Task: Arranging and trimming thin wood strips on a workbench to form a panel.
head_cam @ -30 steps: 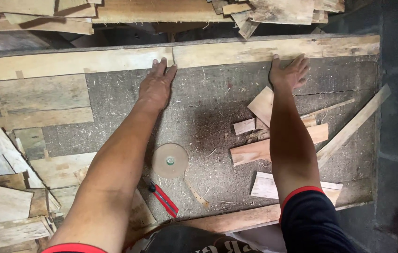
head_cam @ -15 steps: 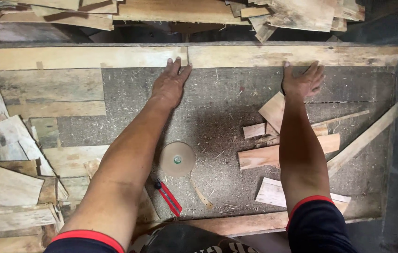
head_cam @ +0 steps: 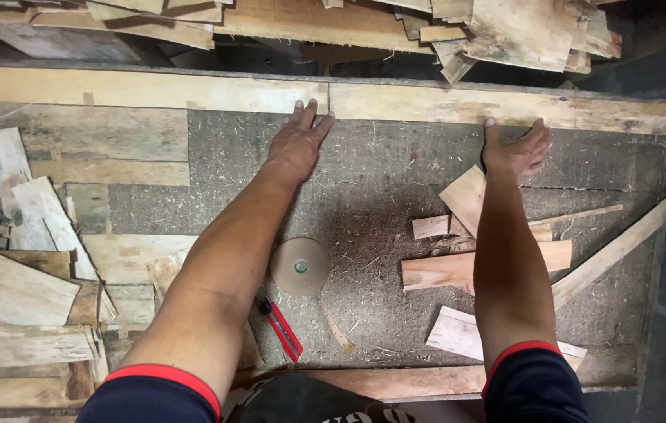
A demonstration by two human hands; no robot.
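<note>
Both arms reach forward over a dusty grey board (head_cam: 380,204). Left hand (head_cam: 297,145) lies flat, fingers spread, fingertips touching the near edge of a long plank (head_cam: 497,106) along the far side. Right hand (head_cam: 514,150) rests palm down, fingers on the same plank. Tape roll (head_cam: 300,265) lies flat between the forearms; red knife (head_cam: 282,329) just below it. Wood offcuts (head_cam: 466,270) lie around the right forearm. Loose planks (head_cam: 12,290) are stacked at left, and scrap wood (head_cam: 505,31) is piled beyond the far plank.

Bare board (head_cam: 380,204) between the arms; wood scraps (head_cam: 466,235) crowd the right.
</note>
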